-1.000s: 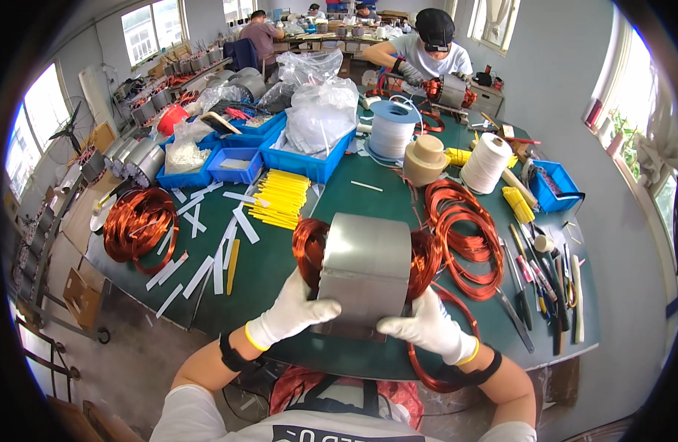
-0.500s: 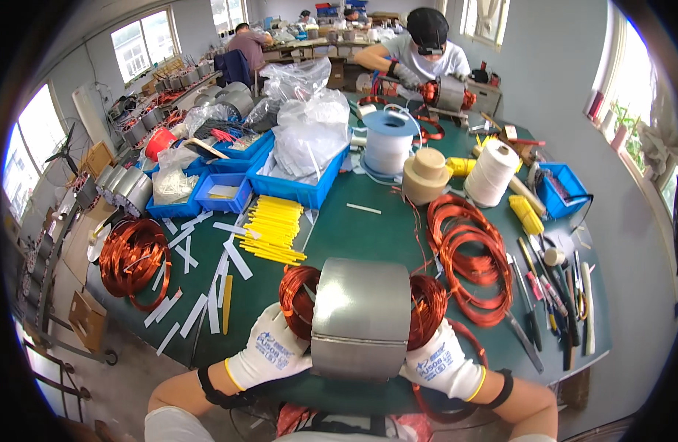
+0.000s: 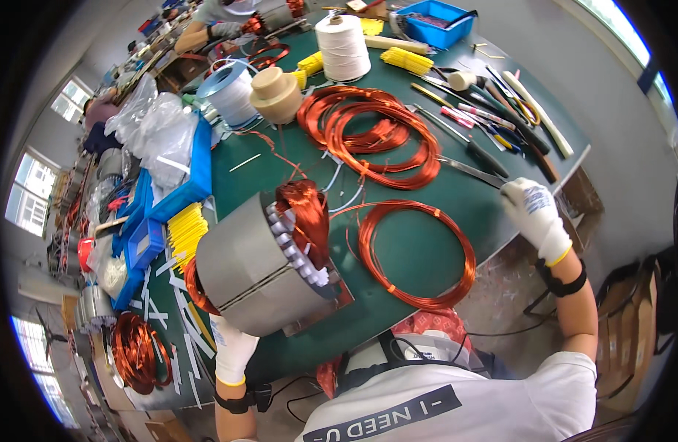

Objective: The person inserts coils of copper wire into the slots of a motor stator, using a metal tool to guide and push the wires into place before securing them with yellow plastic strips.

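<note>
A grey motor stator (image 3: 243, 258) lies on its side on the green table (image 3: 280, 361), with copper windings (image 3: 306, 221) bulging out of its right end and white slot liners (image 3: 298, 250) around the rim. My gloved left hand (image 3: 234, 350) is at the stator's near left end, against the winding there; its fingers are partly hidden behind the steel. Out at the right table edge, my gloved right hand (image 3: 536, 214) has curled fingers at the near end of a flat metal blade (image 3: 472, 171). A loose copper wire coil (image 3: 416, 254) lies between stator and right hand.
Beyond lie more copper coils (image 3: 376, 136), a white thread cone (image 3: 343, 48), a beige spool (image 3: 276, 96) and scattered hand tools (image 3: 494, 110). On the left are blue bins (image 3: 199, 158), yellow sticks (image 3: 186, 234) and white strips (image 3: 191, 353). A co-worker's gloved hand (image 3: 225, 30) works at the far side.
My view has swung right and tilted. My right hand has left the stator's right winding and moved to the metal blade at the table edge. My left hand stays at the stator.
</note>
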Demonstrator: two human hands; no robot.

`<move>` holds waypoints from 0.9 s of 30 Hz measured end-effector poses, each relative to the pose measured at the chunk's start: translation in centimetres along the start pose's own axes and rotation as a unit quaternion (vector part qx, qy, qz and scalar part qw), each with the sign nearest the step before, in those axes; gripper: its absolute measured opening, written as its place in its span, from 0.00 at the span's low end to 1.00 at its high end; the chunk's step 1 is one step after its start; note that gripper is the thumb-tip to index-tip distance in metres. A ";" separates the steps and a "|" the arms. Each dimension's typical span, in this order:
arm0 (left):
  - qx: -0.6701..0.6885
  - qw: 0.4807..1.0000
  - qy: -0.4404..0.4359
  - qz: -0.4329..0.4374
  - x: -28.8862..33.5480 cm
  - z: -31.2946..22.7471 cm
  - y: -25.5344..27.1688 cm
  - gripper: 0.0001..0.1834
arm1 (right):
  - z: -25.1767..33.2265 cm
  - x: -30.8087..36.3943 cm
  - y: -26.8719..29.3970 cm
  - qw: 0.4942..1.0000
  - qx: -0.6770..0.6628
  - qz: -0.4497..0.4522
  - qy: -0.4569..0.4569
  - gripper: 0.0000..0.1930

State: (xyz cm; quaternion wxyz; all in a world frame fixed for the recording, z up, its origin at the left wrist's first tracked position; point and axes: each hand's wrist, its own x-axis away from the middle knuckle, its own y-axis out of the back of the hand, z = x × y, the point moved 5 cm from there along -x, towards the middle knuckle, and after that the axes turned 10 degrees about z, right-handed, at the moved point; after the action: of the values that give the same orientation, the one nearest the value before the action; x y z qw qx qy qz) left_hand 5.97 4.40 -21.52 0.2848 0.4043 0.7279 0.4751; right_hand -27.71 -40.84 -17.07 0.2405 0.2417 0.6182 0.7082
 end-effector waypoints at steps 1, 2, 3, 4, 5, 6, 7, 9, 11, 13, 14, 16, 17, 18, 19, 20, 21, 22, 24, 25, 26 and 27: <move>0.028 0.999 0.028 0.022 -0.4 1.2 -0.7 0.28 | -2.2 0.4 -0.3 0.999 -0.028 0.000 -0.030 0.09; 0.126 0.992 0.030 -0.010 -0.7 1.9 -1.3 0.29 | -3.4 0.7 -0.5 0.998 -0.046 -0.028 -0.012 0.10; 0.213 0.975 0.040 -0.056 -1.1 2.4 -1.7 0.30 | -4.8 0.8 -1.1 0.996 -0.063 -0.032 -0.046 0.11; 0.269 0.957 0.055 -0.089 -1.2 2.7 -1.8 0.30 | -5.2 0.8 -1.7 0.995 -0.094 -0.039 -0.003 0.12; 0.253 0.961 0.026 -0.112 -1.5 2.1 -1.7 0.31 | -5.6 0.6 -2.3 0.992 -0.122 -0.042 0.012 0.13; 0.205 0.971 0.003 -0.125 -1.6 1.3 -1.4 0.31 | -5.6 0.4 -2.6 0.991 -0.105 -0.077 0.044 0.14; 0.153 0.978 -0.015 -0.142 -1.7 0.4 -0.8 0.32 | -5.9 0.0 -3.0 0.990 -0.088 -0.100 0.050 0.15; 0.121 0.982 -0.024 -0.141 -2.0 -1.0 0.4 0.32 | -6.5 -0.8 -3.8 0.988 -0.101 -0.110 0.049 0.13; 0.152 0.983 -0.012 -0.106 -2.4 -1.7 1.7 0.31 | -7.5 -1.6 -4.9 0.987 -0.152 -0.041 -0.010 0.13; 0.186 0.980 -0.013 -0.069 -3.2 -2.3 2.5 0.30 | -7.2 -1.7 -4.6 0.987 -0.156 -0.034 0.018 0.10; 0.189 0.979 -0.014 -0.071 -3.5 -2.6 2.8 0.30 | -6.9 -1.4 -4.2 0.988 -0.154 -0.016 0.027 0.08; 0.170 0.981 -0.025 -0.086 -3.7 -3.3 3.2 0.31 | -5.7 -0.4 -2.7 0.983 -0.176 -0.035 0.032 0.05; 0.222 0.971 -0.011 -0.088 -3.8 -3.4 3.0 0.29 | -5.0 0.3 -1.6 0.982 -0.177 -0.061 0.026 0.04; 0.273 0.957 0.003 -0.100 -3.8 -3.4 2.8 0.27 | -4.3 1.0 -0.3 0.973 -0.212 -0.089 0.030 0.06; 0.324 0.939 0.016 -0.113 -3.8 -3.3 2.6 0.25 | -3.6 1.6 0.9 0.963 -0.249 -0.100 0.016 0.11; 0.352 0.928 0.027 -0.120 -3.8 -3.2 2.5 0.25 | -3.5 2.2 1.2 0.919 -0.387 -0.062 -0.045 0.16; 0.361 0.923 0.038 -0.124 -3.8 -3.1 2.4 0.25 | -3.1 2.5 0.9 0.848 -0.515 -0.016 -0.123 0.22; 0.364 0.922 0.047 -0.126 -3.9 -2.9 2.5 0.25 | -2.1 2.5 1.3 0.848 -0.517 0.030 -0.112 0.27; 0.346 0.928 0.065 -0.119 -4.1 -2.5 2.9 0.24 | 0.9 1.2 2.4 0.901 -0.432 0.034 0.030 0.23; 0.334 0.933 0.078 -0.113 -4.4 -2.2 3.1 0.24 | 2.9 0.5 2.5 0.926 -0.349 0.040 0.138 0.22; 0.322 0.936 0.090 -0.106 -4.6 -2.1 3.4 0.24 | 4.1 -0.3 2.2 0.919 -0.347 0.054 0.179 0.20; 0.312 0.940 0.096 -0.102 -4.9 -1.9 3.6 0.24 | 5.2 -1.1 1.8 0.915 -0.334 0.058 0.219 0.19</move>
State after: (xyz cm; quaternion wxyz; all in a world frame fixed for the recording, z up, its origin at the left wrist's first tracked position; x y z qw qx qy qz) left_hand 8.10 0.16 -17.30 0.1198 0.3486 0.9009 0.2294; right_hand -23.56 -37.80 -14.69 0.1247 0.0214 0.3679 0.9212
